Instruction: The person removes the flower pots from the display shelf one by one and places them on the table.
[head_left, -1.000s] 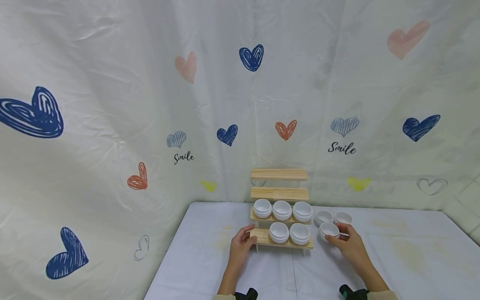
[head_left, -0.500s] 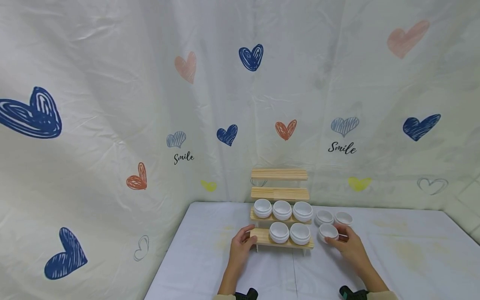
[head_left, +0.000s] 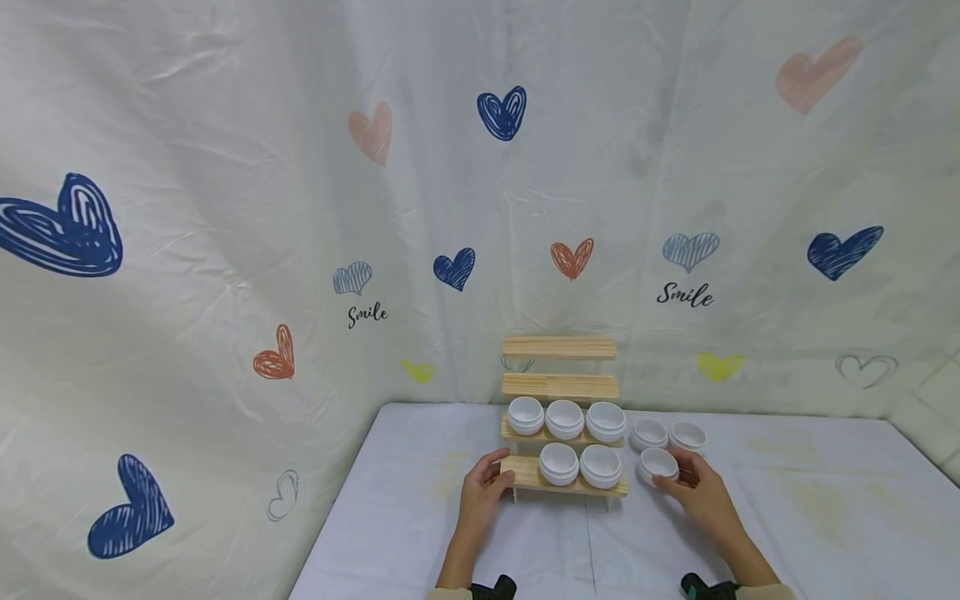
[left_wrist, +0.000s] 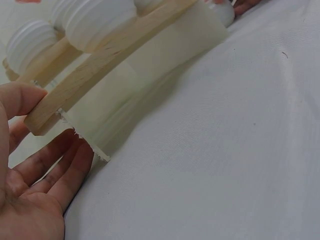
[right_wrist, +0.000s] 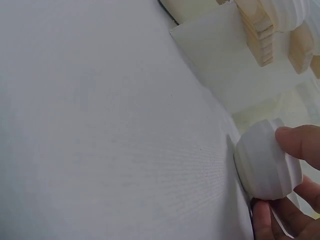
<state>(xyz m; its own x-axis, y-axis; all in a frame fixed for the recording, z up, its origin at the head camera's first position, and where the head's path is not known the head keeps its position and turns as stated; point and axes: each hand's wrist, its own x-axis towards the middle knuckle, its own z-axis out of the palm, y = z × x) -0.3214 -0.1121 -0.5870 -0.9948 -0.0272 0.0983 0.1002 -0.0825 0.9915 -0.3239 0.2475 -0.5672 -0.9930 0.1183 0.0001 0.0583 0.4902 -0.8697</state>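
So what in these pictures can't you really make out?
- Head view: whether the white jars on the wooden rack hold anything; too small.
- Left wrist view: most of the left hand, cut off by the frame edge.
- Right wrist view: the held jar's far side, hidden by the right hand's fingers.

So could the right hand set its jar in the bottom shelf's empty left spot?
Probably not easily: the right hand would cross two jars, and the left hand grips that shelf end.
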